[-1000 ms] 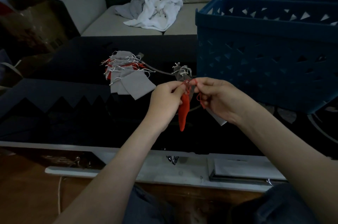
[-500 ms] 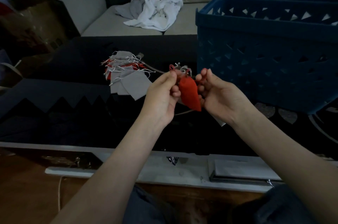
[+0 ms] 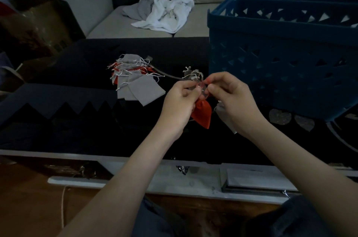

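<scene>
No legible text, label, brand or number anywhere in frame. Cardboard box, upper left of frame: faint dark printed marks, too dim and blurred to read.

Item: one small red pouch of cloth, soft and flat-sided. State: neck gathered tight at the top, body slack and creased below. Pose: hanging neck-up, lower corner pointing down and slightly to the right. Position: held in the air above the dark table top, not touching it. The neck is pinched between the fingertips of the left hand and the right hand. Drawstring detail at the neck is blurred and cannot be made out.
</scene>
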The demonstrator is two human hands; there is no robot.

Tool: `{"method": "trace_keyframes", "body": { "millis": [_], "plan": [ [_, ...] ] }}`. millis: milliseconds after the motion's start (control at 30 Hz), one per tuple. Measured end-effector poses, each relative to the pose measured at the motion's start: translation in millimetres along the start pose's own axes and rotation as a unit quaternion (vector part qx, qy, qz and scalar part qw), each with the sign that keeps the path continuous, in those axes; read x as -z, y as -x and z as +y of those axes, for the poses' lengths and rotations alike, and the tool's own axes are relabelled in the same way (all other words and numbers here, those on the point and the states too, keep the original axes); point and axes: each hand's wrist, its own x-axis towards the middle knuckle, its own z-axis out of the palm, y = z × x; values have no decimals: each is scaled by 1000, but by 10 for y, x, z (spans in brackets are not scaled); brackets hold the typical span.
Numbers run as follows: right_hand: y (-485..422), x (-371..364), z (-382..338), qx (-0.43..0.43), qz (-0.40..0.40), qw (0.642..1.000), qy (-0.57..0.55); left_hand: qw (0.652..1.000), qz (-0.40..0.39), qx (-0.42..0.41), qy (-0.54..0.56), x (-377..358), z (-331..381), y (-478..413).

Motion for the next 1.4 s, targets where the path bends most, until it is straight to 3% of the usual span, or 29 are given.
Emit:
{"method": "trace_keyframes", "body": {
  "millis": [167,433,633,867,967,1100,1400],
  "plan": [
    [22,-31,8,65,-17,974,217,996,-8,-41,-84,12,-6,20],
    [29,-29,-47,82,-19,965,247,969,-29,-95,-226,-48,7,71],
    [31,1,-64,91,-13,960,266,967,-44,-121,-220,-70,32,107],
    [55,-61,-120,83,3,969,230,991,17,-75,-109,-60,-18,40],
    [9,-28,-138,79,11,970,232,999,-8,-31,-17,-63,7,26],
    [-59,56,-158,-1,-67,981,181,998,-28,-1,62,-25,14,2],
    [-103,168,-194,-86,-142,982,86,987,-128,39,91,63,41,-43]
  ]
}}
